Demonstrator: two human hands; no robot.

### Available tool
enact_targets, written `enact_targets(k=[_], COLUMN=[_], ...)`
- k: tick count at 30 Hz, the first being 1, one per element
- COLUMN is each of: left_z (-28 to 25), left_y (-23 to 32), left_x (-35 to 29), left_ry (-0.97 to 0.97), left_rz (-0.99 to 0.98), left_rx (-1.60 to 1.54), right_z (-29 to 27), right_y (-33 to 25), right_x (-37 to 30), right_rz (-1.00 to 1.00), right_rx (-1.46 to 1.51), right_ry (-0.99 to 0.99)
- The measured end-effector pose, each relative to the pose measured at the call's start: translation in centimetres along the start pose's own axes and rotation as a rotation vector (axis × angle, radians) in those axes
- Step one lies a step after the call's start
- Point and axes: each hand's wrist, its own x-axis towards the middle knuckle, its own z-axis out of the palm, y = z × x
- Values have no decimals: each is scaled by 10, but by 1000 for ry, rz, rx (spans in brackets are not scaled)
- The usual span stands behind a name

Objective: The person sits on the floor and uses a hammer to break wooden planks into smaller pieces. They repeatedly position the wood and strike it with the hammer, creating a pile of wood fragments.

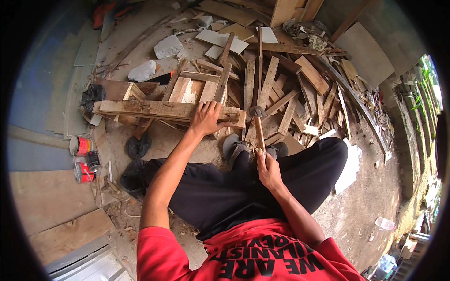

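My left hand (205,118) grips a rough wooden plank (154,109) near its right end, with the fingers over the top and the thumb along the near side. The plank lies crosswise on other pieces of wood in front of me. In my right hand (268,171) is a hammer, held by the lower part of its wooden handle (259,133). Its dark metal head (257,111) points away from me, just right of the plank's end. From this angle the head looks close to the plank; whether they touch I cannot tell.
Beyond the plank spreads a heap of scrap wood (281,91). White broken blocks (168,47) lie at the far left. Red and black cans (83,159) stand to my left, near a black plastic bag (138,146). A long bar (358,107) slants along the heap's right side.
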Motion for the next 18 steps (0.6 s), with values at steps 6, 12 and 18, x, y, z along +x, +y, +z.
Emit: enact_targets(k=[6,12,18], left_z=[3,9,-73], left_y=[-6,-22,-21], left_x=[18,19,113], left_ry=[-91,-128,-88], left_rz=[-34,-52,-170], left_rx=[-123,-20,-189], right_z=[-28,-110,-94], right_y=[-9,-188,-120], right_x=[22,-5,20], right_rz=[36,-687,-708], right_rx=[-96,461,49], right_ry=[-34,136,316])
